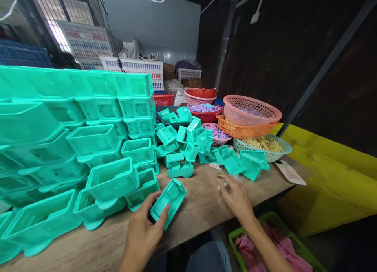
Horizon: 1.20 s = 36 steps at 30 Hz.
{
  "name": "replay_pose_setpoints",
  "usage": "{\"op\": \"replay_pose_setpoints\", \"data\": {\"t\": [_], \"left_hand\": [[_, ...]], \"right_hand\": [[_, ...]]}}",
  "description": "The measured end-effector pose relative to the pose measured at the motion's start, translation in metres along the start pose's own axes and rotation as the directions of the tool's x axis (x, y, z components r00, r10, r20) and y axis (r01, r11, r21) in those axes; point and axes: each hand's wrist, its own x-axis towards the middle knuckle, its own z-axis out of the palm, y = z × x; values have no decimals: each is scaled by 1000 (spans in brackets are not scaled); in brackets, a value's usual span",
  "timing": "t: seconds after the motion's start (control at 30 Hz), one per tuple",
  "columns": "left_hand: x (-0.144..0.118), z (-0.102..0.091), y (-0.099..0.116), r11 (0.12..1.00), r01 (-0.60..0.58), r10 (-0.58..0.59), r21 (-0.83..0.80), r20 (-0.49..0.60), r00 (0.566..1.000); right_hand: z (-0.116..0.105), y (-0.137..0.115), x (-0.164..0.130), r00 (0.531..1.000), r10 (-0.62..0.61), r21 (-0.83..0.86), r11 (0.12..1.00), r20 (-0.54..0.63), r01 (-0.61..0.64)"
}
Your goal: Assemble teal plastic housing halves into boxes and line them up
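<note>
Gripping a turquoise moulded-plastic truck-shaped shell [168, 201], long axis toward one o'clock, the left hand [144, 232] is closed on it, while the blurred right hand [235, 197] at three o'clock looks loosely curled, contents unclear.

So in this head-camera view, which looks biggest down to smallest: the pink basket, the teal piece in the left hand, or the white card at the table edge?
1. Pink basket, though farthest away.
2. Teal piece in the left hand; nearness enlarges it, so this ranking is unsure.
3. White card.
</note>
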Motion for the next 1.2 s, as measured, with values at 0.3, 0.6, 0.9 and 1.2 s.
{"op": "replay_pose_setpoints", "data": {"t": [0.3,0.6,0.9,1.2], "left_hand": [[-14,15,-12,989,-110,104,96,60,993],[-28,7,-5,1000,21,-22,22,39,999],[-37,-7,-10,999,-26,23,23,128,992],[13,-10,-14,975,61,62,-212,528,847]], "right_hand": [[-47,54,45,983,-27,-148,989,-183,-1],[-50,24,-19,977,144,281,955,-157,-96],[-29,7,-43,913,195,435,831,358,-348],[-25,9,-1,932,99,331,917,348,-222]]}}
